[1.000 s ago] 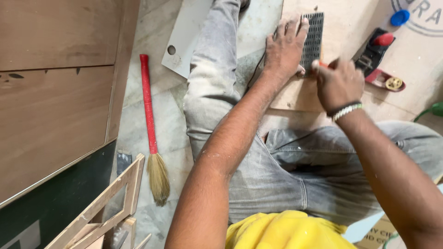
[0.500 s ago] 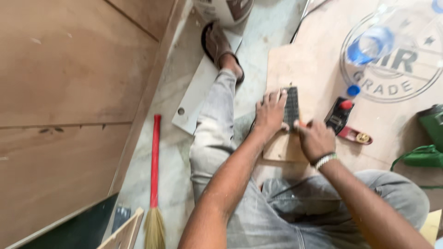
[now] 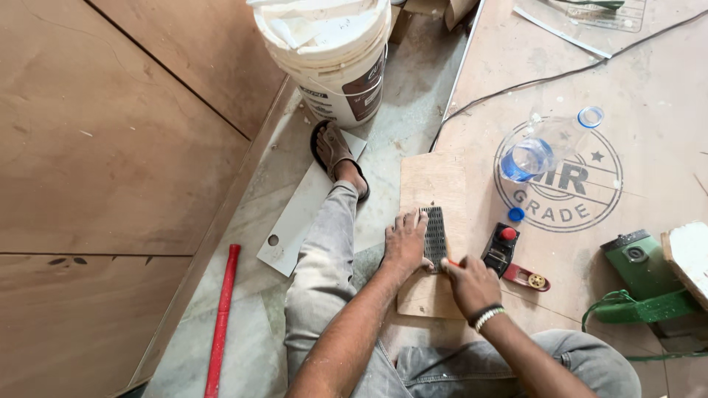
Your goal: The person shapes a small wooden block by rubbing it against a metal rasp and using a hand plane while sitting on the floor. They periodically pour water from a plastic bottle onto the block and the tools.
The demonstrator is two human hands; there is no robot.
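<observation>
Head view, frame centre: left hand [image 3: 405, 240] pressed flat on the grille [image 3: 434, 237]; right hand [image 3: 469, 284] clenched a pencil [image 3: 451, 262]; the grille might slip, skewing the mark on the board [image 3: 431, 184].

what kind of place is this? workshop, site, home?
Likely a carpentry or interior fit-out site, worked on the floor. Large plywood sheets lie on a stone floor, a green power tool sits nearby, and the left hand holds a dark ridged block on a small ply offcut.
</observation>
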